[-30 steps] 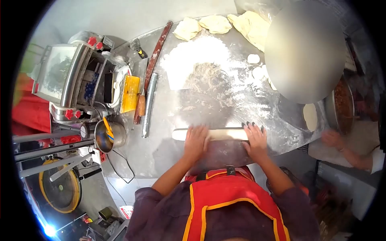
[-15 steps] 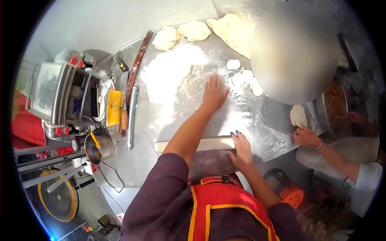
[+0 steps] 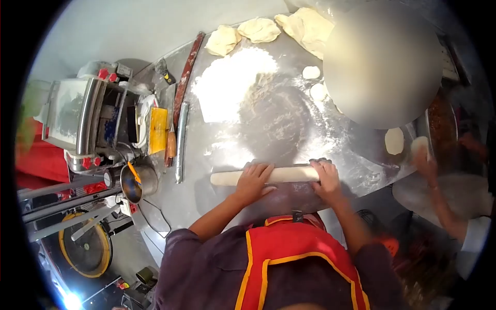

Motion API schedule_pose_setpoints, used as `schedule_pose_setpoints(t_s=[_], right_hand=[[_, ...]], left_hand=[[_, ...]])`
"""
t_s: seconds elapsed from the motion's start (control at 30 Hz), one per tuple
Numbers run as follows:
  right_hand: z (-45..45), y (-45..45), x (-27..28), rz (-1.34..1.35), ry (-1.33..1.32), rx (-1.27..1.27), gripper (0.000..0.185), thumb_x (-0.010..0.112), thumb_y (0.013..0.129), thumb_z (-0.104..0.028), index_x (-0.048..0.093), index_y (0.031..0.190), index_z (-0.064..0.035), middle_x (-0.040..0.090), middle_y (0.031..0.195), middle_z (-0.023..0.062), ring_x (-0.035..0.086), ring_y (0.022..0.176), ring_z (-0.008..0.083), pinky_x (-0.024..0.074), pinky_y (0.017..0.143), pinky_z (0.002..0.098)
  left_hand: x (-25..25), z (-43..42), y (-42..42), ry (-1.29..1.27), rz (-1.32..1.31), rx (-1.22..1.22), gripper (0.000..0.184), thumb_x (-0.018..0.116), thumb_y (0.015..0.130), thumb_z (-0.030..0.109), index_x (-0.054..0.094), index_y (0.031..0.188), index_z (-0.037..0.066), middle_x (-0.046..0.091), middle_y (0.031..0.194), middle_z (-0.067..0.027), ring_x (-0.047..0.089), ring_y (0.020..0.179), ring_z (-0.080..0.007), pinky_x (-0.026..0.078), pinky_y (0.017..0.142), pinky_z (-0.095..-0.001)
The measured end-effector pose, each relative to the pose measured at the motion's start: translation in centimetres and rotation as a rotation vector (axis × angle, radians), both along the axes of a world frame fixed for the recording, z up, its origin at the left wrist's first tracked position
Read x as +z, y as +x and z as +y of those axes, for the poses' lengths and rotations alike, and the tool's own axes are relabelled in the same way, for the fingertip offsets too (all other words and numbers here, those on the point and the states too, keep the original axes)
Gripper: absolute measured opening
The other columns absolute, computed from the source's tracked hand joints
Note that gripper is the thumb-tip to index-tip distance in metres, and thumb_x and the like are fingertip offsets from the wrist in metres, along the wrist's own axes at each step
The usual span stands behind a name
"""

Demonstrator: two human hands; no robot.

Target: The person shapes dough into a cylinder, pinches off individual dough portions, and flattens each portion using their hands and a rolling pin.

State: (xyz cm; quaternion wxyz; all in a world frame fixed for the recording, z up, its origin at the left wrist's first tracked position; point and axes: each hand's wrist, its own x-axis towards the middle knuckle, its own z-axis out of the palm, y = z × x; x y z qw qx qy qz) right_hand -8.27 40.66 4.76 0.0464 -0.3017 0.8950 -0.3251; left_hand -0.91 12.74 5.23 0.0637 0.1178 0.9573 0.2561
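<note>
A long pale dough roll (image 3: 292, 175) lies across the near part of the floured metal table. My left hand (image 3: 252, 182) is over its left half, fingers across the far side and thumb on the near side. On the right end, my right hand (image 3: 326, 181) has its fingers and thumb around the dough. Beyond the roll is a white heap of flour (image 3: 227, 82). Small round dough pieces (image 3: 311, 72) lie farther back to the right, some hidden behind a blurred round patch.
Large dough lumps (image 3: 259, 30) line the back edge. Leftward are a red-brown stick (image 3: 188, 70), a metal rod (image 3: 181, 144), a yellow scraper (image 3: 158, 130), a pot (image 3: 147, 181) and a roller machine (image 3: 85, 121). At right, another person's hand (image 3: 426, 168) is near a flat dough piece (image 3: 394, 141) and a filling bowl (image 3: 442, 124).
My left hand has come back from the floured area onto the dough roll. My right hand stays at its right end. The other person's hand has moved right, away from the flat dough piece.
</note>
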Motion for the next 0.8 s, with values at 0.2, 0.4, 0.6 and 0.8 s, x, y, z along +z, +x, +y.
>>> schedule_pose_setpoints(t_s=[0.2,0.4,0.6,0.8], right_hand=[[-1.5,-1.2,-1.4,-0.081,0.073,0.056,0.059,0.075,0.065,-0.005,0.055,0.121,-0.0057,0.053,0.109,0.0163,0.049,0.103,0.0364,0.0403,0.091,0.0448],[-6.1,-3.6,-1.0,-0.115,0.043,0.106,0.051,0.075,0.067,-0.006,0.058,0.115,-0.0064,0.054,0.109,0.0145,0.048,0.106,0.0361,0.0409,0.093,0.0431],[-6.8,-5.5,1.4,-0.418,0.061,0.091,0.046,0.074,0.070,-0.008,0.059,0.113,-0.0057,0.055,0.116,0.0165,0.051,0.110,0.0370,0.0432,0.093,0.0413],[-6.2,-6.5,2.0,-0.719,-0.112,-0.005,0.047,0.074,0.075,-0.013,0.058,0.118,-0.0030,0.059,0.111,0.0143,0.057,0.102,0.0248,0.0457,0.088,0.0349]], left_hand=[[-2.5,-3.4,0.6,-0.067,0.043,-0.010,0.054,0.074,0.073,0.028,0.055,0.120,0.008,0.057,0.113,-0.0125,0.054,0.103,-0.0311,0.043,0.089,-0.0422],[-0.6,-7.0,-0.9,-0.061,0.021,0.075,0.057,0.078,0.070,0.031,0.056,0.116,0.006,0.058,0.112,-0.0152,0.054,0.104,-0.0353,0.043,0.091,-0.0438],[-1.1,1.9,-5.5,0.084,0.043,0.042,0.074,0.081,0.067,0.032,0.048,0.128,0.007,0.053,0.124,-0.0174,0.050,0.114,-0.0377,0.042,0.096,-0.0438],[-3.1,4.8,-8.0,0.168,-0.150,0.153,0.047,0.076,0.074,0.033,0.053,0.107,0.008,0.065,0.099,-0.0174,0.062,0.096,-0.0347,0.049,0.080,-0.0453]])
